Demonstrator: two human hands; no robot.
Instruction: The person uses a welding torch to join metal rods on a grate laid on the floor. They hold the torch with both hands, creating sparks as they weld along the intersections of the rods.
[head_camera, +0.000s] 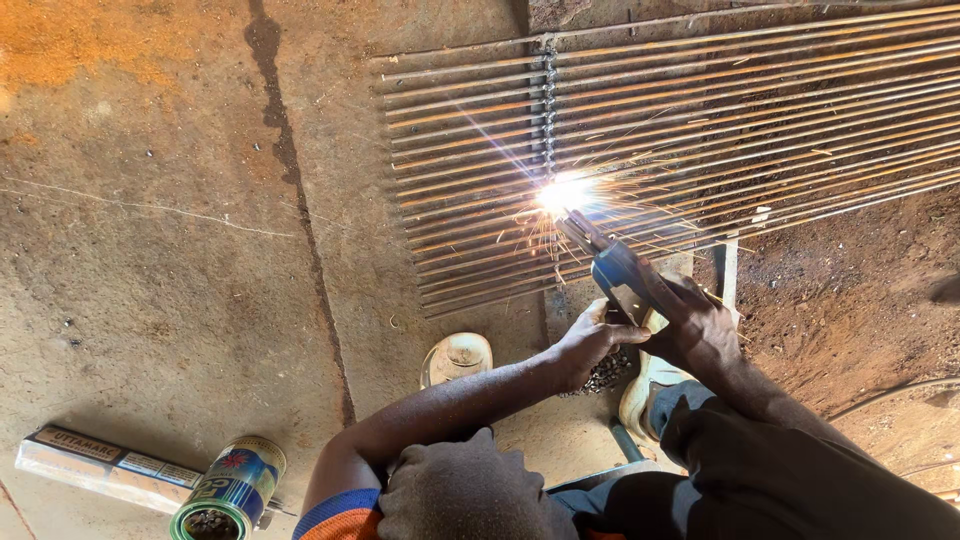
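Gripping the blue welding holder (612, 268) with my right hand (695, 325) closed and my left hand (590, 340) steadying beneath, I aimed its rod up-left at the grate (720, 120), bars running crosswise.

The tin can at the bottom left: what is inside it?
The tin can lies tilted with its open mouth toward the camera. Small dark bits show just inside the rim; what they are is too small to tell. Anything deeper is hidden by the can's wall. A long flat box lies beside it.
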